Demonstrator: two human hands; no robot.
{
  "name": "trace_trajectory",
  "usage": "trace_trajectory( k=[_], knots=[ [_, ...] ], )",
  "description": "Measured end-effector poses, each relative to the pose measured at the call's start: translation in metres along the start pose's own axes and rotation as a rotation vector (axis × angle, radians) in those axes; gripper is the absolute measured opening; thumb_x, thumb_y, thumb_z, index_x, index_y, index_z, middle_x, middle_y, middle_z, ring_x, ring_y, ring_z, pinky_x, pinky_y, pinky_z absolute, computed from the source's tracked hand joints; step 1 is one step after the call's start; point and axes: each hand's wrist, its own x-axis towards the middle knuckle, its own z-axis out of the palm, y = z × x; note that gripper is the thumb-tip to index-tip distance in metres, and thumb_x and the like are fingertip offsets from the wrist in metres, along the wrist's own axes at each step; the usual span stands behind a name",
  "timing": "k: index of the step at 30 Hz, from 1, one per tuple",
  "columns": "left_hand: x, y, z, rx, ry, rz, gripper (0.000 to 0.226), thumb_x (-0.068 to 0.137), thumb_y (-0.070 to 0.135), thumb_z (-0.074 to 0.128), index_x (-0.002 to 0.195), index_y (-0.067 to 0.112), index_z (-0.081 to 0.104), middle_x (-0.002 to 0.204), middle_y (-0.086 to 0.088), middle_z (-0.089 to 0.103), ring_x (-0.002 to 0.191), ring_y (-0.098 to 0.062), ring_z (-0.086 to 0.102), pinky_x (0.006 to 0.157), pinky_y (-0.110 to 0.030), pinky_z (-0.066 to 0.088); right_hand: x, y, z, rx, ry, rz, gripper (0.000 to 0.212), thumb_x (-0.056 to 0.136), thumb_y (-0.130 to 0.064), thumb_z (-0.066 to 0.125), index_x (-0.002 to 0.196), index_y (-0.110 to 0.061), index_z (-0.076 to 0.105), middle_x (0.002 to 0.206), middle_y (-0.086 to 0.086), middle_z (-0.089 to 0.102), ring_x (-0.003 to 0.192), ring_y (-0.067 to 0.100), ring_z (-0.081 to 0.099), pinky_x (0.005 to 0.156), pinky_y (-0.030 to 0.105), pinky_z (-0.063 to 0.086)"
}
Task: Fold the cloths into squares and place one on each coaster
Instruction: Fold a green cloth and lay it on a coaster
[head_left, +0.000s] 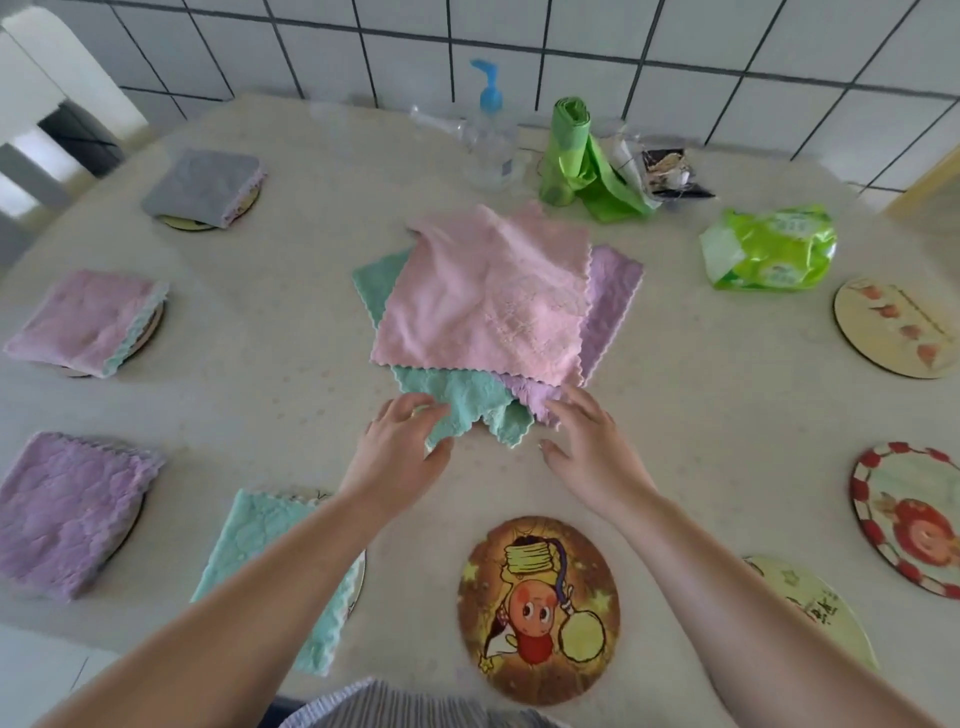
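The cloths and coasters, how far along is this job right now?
Done: four folded cloths sit on coasters at the left, grey, pink, purple and teal. In hand: the left hand grips the teal cloth in the middle pile; the right hand touches the purple one. Left: three unfolded cloths, pink on top, and four bare coasters, including the cartoon one.

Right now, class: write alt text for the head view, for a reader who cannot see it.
Two hands, left and right, reach for a loose pile of cloths mid-table. Four coasters on the left already carry folded cloths; four coasters at front and right are bare.
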Motion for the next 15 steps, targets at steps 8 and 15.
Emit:
trace_trajectory(
  k=[8,15],
  knots=[
    [0.043,-0.019,0.015,0.359,-0.091,0.106,0.059,0.088,0.047,0.049,0.140,0.020,0.037,0.157,-0.006,0.004,0.143,-0.022,-0.009,0.116,-0.042,-0.005,0.038,-0.003,0.012,-0.011,-0.013,0.022,0.042,0.093,-0.019,0.044,0.135,-0.026,0.044,0.157,-0.008,0.001,0.139,0.017,0.026,0.098,0.035,0.043],
    [0.062,-0.046,0.009,0.327,-0.082,-0.012,0.064,0.087,0.052,0.050,0.136,0.012,0.039,0.157,-0.002,-0.007,0.143,-0.020,-0.011,0.117,-0.041,-0.004,0.050,0.002,0.019,-0.024,0.087,-0.014,0.047,0.091,-0.017,0.048,0.137,-0.014,0.039,0.153,-0.010,0.018,0.135,0.013,0.031,0.102,0.031,0.040]
  ],
)
